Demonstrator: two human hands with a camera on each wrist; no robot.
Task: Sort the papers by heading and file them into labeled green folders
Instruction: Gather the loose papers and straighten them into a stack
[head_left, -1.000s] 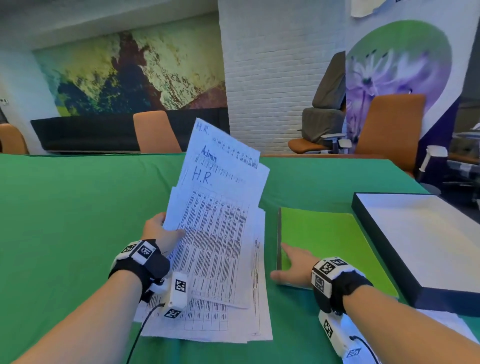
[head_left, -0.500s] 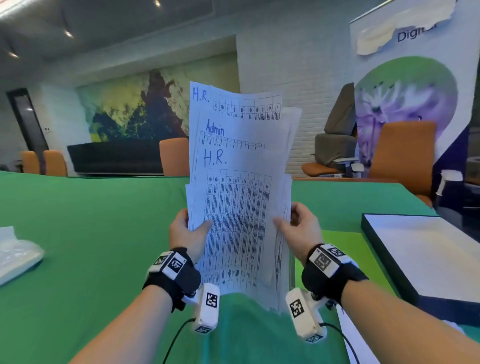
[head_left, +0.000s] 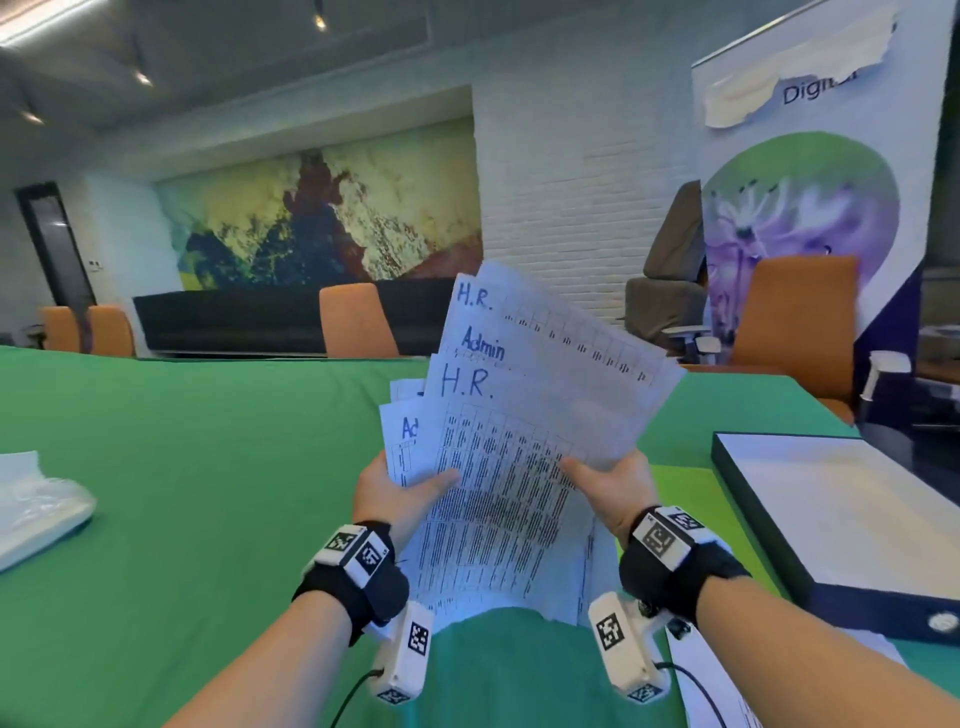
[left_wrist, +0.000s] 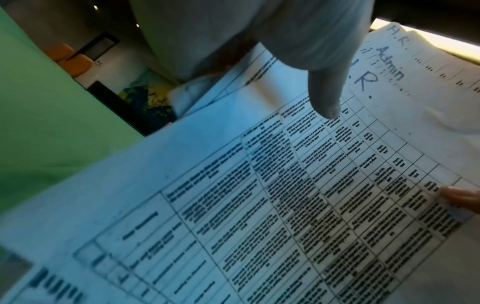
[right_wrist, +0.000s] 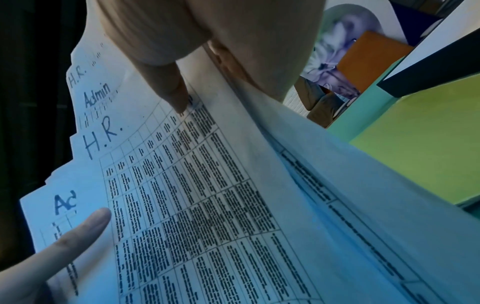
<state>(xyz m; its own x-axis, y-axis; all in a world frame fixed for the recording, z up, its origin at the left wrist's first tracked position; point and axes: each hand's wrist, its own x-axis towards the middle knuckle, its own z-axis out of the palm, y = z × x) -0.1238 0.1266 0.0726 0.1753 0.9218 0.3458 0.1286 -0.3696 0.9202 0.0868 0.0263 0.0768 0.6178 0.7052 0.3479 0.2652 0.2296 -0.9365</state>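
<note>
1. A fanned stack of papers (head_left: 519, 467) was held raised above the near edge of the worktop (head_left: 182, 467), gripped at its left margin by the left hand (head_left: 395, 493) and at its right margin by the right hand (head_left: 613, 483); in each case the thumb was pressed on the front sheet, with the fingers hidden behind the stack.
2. Handwritten headings "H.R." and "Admin" were seen interleaved, so sorting was judged not yet begun.
3. A green folder (head_left: 691, 493) lay flat toward the right edge of the worktop, beside a dark box (head_left: 831, 519); no sheet was seen filed in it, and no label could be read.
4. The sheets were thin, white, flexible and slightly creased, printed with dense tables.
5. The worktop was covered in matte green cloth; the box was rigid, flat and rectangular, with a pale top.
</note>
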